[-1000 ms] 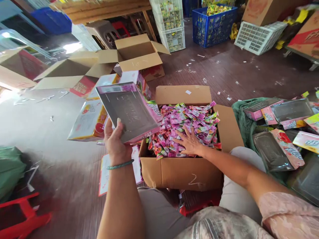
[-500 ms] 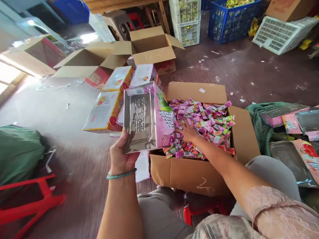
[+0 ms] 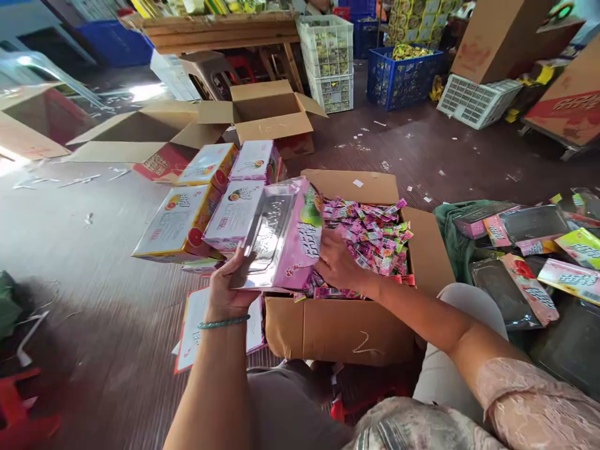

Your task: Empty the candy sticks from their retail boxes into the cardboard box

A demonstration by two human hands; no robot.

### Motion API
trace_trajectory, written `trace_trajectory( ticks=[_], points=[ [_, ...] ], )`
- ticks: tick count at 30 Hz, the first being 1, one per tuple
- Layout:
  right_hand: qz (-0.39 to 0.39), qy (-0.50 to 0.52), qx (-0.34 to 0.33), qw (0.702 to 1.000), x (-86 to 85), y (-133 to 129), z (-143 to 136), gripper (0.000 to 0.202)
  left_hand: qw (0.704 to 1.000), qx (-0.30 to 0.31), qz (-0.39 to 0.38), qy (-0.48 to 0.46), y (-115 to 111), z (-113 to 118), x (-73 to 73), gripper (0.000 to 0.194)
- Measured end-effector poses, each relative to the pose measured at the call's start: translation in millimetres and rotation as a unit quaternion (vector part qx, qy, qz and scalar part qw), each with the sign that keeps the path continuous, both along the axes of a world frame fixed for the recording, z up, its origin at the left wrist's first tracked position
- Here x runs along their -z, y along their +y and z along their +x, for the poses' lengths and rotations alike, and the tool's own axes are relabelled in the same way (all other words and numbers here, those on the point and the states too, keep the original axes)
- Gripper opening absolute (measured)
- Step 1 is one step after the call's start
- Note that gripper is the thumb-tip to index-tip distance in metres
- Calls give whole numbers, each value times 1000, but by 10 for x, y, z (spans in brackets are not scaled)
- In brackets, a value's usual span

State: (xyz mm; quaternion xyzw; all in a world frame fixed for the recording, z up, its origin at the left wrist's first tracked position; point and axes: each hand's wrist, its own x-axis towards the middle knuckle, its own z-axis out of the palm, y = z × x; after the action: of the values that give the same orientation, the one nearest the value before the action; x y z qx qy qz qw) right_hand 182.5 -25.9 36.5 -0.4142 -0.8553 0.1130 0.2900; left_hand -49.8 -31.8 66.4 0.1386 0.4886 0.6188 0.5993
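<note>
Left hand point(image 3: 229, 281) pinches a windowed pink box point(image 3: 293, 240) at the left edge of a carton point(image 3: 337, 328) where many sachets point(image 3: 377, 237) remain loose; the right hand point(image 3: 340, 262) curls against the box, its grip hidden. Beyond, closed boxes point(image 3: 175, 222) appear finished, short of open cartons point(image 3: 272, 127).

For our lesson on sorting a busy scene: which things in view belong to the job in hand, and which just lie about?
Likely the job:
- pink box, in the left hand
- sachets
- carton holding them

Apparently just about:
- blue crate
- tilted white crate
- floor scraps
</note>
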Motion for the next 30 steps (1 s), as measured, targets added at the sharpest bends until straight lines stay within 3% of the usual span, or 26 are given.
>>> trace_trajectory(
  ticks=[2,5,7,10,14,17,24,27,30],
  points=[
    [-10,-4,30,999,73,89,35,52,997,-50,53,15,-41,-33,-92,23],
    [-86,-57,182,978,288,389,294,63,983,-118,132,49,-103,-119,-205,22],
    [-138,-117,231,956,415,670,453,74,979,-138,137,66,-128,-171,-240,23],
    [-148,-174,199,953,523,1140,403,87,980,-141,123,70,-128,-216,-239,26],
    [-214,-237,131,939,643,1567,25,96,981,-138,115,74,-83,-228,-210,26],
    [-252,-265,139,920,830,1513,27,90,980,-132,123,78,-25,-234,-188,25],
    [-189,-287,199,918,1269,814,778,72,982,-90,148,81,-49,-258,-178,33],
    [-185,-286,216,915,1400,804,817,71,978,-86,158,103,-139,-235,-218,33],
    [-208,-294,220,906,1403,927,726,73,977,-85,166,107,-164,-179,-262,32]
  ],
)
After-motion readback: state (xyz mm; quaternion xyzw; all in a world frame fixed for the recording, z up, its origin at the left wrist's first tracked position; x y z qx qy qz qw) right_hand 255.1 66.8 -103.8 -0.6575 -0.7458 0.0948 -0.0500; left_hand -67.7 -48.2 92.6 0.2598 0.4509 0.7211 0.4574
